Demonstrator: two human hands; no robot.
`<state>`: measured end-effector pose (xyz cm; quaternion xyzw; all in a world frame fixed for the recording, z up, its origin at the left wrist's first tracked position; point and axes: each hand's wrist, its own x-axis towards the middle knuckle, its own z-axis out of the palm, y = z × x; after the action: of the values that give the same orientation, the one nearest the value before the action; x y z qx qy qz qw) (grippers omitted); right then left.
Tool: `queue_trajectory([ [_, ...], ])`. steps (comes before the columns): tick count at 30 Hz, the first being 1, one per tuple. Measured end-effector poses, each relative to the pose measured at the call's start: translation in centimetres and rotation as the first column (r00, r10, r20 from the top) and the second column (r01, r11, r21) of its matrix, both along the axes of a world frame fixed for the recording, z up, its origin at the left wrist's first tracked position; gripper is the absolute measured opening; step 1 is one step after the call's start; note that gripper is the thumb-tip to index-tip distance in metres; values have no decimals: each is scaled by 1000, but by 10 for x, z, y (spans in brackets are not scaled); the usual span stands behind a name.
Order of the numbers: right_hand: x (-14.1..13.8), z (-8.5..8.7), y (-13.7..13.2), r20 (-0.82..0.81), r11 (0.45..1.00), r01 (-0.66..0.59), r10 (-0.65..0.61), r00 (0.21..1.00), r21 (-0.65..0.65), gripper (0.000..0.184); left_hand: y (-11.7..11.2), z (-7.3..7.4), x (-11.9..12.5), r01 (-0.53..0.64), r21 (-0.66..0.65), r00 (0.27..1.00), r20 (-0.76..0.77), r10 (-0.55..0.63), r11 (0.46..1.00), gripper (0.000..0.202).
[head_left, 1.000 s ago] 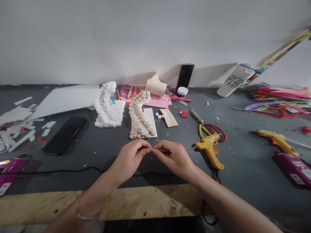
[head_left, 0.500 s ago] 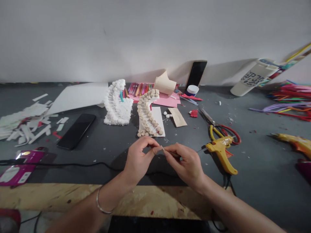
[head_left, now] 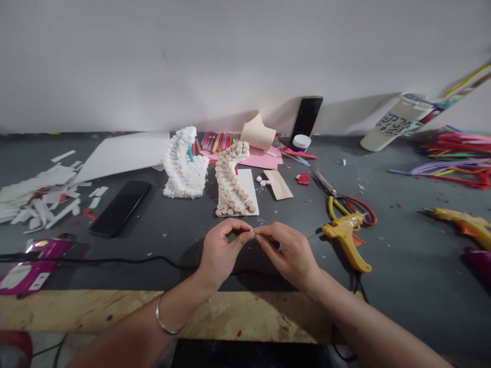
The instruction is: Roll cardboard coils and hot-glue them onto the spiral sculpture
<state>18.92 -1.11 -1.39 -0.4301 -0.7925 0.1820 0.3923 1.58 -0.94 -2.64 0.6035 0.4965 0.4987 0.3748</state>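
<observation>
Pinch grip with both hands: left hand and right hand are closed on a thin pale sliver, fingertips meeting around it, held above the dark grey tabletop. Its material is too small to tell. Right of the hands lies a yellow hot glue gun beside red-handled scissors. Ahead, wooden discs curve along a white card, next to a white foam-covered model. A black phone lies further left.

The left hand, right hand, left forearm and right forearm were bare; one thin, plain silver bangle encircled the left wrist.
</observation>
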Motion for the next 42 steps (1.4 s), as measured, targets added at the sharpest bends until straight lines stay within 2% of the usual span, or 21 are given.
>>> queue_trajectory([
  [5, 4, 2, 3, -25, 991, -12, 8, 1000, -135, 13, -2, 6, 3, 12, -99, 998, 55, -6, 995, 13],
  [10, 7, 3, 4, -90, 952, 17, -47, 995, -304, 10, -2, 10, 3, 122, -242, 976, 205, -72, 963, 17],
  [14, 8, 7, 5, -142, 930, -60, 8, 990, -362, 8, 2, 9, -3, 284, -349, 931, 321, -171, 893, 20],
  [19, 12, 13, 5, -217, 908, -171, 91, 972, -382, 8, 5, 7, -10, 463, -369, 850, 441, -287, 806, 24],
  [22, 13, 14, 4, -206, 915, -197, 129, 970, -353, 10, 7, 7, -12, 557, -403, 793, 518, -320, 727, 28],
  [25, 12, 13, 3, -180, 927, -203, 152, 972, -317, 12, 10, 8, -15, 619, -442, 757, 555, -344, 649, 32],
  [30, 10, 9, 1, -125, 939, -190, 160, 979, -288, 15, 14, 9, -19, 669, -462, 725, 580, -372, 582, 28],
  [35, 9, 9, 0, -116, 958, -175, 151, 982, -227, 16, 14, 5, -16, 675, -453, 699, 645, -308, 583, 34],
  [37, 9, 9, -1, -114, 964, -166, 145, 983, -206, 16, 13, 5, -13, 662, -449, 707, 641, -300, 600, 37],
  [39, 9, 8, 0, -114, 973, -127, 106, 988, -195, 17, 13, 5, -11, 615, -439, 744, 597, -299, 655, 36],
  [42, 8, 5, 0, -118, 966, -37, 7, 993, -254, 17, 11, 7, -9, 495, -395, 833, 468, -294, 774, 29],
])
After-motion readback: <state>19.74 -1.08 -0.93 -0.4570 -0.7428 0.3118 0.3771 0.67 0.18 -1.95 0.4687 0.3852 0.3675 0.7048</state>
